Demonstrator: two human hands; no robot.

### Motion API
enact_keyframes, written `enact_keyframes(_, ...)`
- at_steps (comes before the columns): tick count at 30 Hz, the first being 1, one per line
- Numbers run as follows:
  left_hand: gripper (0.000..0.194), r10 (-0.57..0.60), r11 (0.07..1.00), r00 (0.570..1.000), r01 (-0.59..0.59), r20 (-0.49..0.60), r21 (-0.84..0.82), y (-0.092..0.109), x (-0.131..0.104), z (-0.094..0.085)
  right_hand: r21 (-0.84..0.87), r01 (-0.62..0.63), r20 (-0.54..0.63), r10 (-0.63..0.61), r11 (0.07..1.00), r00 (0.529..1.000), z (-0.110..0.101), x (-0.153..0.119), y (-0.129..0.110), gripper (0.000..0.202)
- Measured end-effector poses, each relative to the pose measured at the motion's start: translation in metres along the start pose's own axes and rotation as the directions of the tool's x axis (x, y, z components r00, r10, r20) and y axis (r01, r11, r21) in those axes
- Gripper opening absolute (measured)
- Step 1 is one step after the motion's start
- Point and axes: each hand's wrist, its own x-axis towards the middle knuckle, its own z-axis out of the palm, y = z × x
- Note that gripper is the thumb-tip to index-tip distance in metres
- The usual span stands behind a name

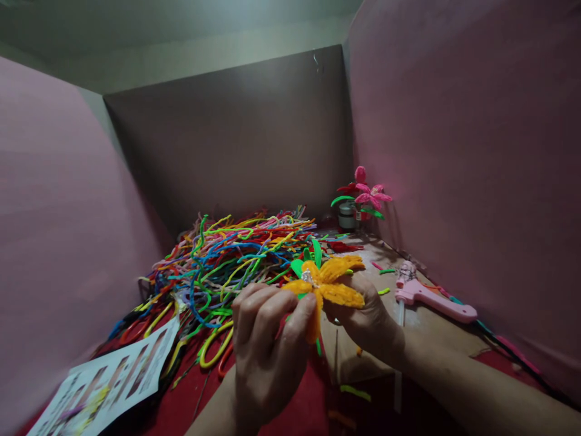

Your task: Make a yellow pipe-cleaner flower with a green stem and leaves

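An orange pipe-cleaner flower [338, 293] with a whitish centre and green leaves is held up in front of me between both hands. My left hand [273, 345] is closed, its thumb and fingers pinching a petal on the flower's left side. From the right, my right hand [370, 321] grips the flower from behind and below, its fingers partly hidden by the petals. Behind the flower lies a large heap of multicoloured pipe cleaners [245, 254].
A pink glue gun [436, 301] lies on a cardboard sheet [354, 357] at right. Pink flowers [373, 197] stand at the back beside a small grey container [347, 216]. Yellow-handled scissors [213, 354] and a printed sheet [113, 378] lie at left on red cloth [304, 406].
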Motion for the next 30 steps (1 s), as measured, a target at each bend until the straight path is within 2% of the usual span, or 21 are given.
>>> enact_keyframes(6,0.024,0.067,0.997,0.998,-0.067,0.003,0.047,0.004,0.002,0.0,-0.038,0.031,-0.002,-0.031,0.999,1.0,0.0,-0.001,-0.003,0.02)
enact_keyframes(9,0.029,0.024,0.999,1.0,-0.024,-0.011,0.024,0.001,0.004,0.004,0.005,-0.012,-0.022,0.012,1.0,1.0,0.0,0.0,-0.001,0.02)
enact_keyframes(12,0.033,-0.134,0.99,0.988,0.131,-0.082,-0.046,-0.004,0.001,0.006,0.051,-0.087,-0.113,0.092,0.995,0.989,0.0,0.004,0.002,0.022)
enact_keyframes(14,0.029,-0.284,0.952,0.951,0.266,-0.121,-0.149,-0.008,-0.005,0.007,0.112,-0.159,-0.169,0.177,0.981,0.97,-0.001,0.01,0.002,0.022)
enact_keyframes(15,0.025,-0.361,0.92,0.926,0.334,-0.11,-0.205,-0.009,-0.008,0.007,0.162,-0.19,-0.185,0.219,0.968,0.958,-0.001,0.013,0.001,0.021)
enact_keyframes(17,0.013,-0.459,0.849,0.888,0.45,0.034,-0.277,-0.01,-0.013,0.009,0.273,-0.219,-0.19,0.275,0.937,0.942,-0.004,0.019,0.001,0.018)
enact_keyframes(19,0.004,-0.494,0.761,0.822,0.566,0.282,-0.318,-0.009,-0.015,0.013,0.361,-0.209,-0.188,0.291,0.909,0.938,-0.007,0.023,0.002,0.018)
enact_keyframes(20,0.005,-0.491,0.7,0.767,0.63,0.413,-0.337,-0.007,-0.015,0.016,0.392,-0.208,-0.185,0.298,0.896,0.936,-0.009,0.025,0.004,0.019)
enact_keyframes(23,0.013,-0.433,0.441,0.552,0.819,0.713,-0.366,0.001,-0.008,0.026,0.485,-0.223,-0.159,0.336,0.846,0.928,-0.013,0.028,0.01,0.022)
enact_keyframes(25,0.015,-0.378,0.258,0.42,0.903,0.825,-0.342,0.007,-0.002,0.032,0.534,-0.244,-0.129,0.363,0.809,0.923,-0.013,0.029,0.014,0.024)
enact_keyframes(27,0.019,-0.343,0.118,0.308,0.951,0.887,-0.285,0.011,0.003,0.038,0.569,-0.265,-0.101,0.385,0.779,0.917,-0.012,0.03,0.017,0.026)
enact_keyframes(28,0.022,-0.344,0.069,0.266,0.963,0.9,-0.259,0.011,0.006,0.041,0.575,-0.277,-0.094,0.398,0.77,0.912,-0.012,0.031,0.018,0.027)
enact_keyframes(30,0.03,-0.377,0.02,0.223,0.972,0.899,-0.233,0.008,0.014,0.047,0.564,-0.294,-0.124,0.431,0.772,0.894,-0.016,0.035,0.019,0.028)
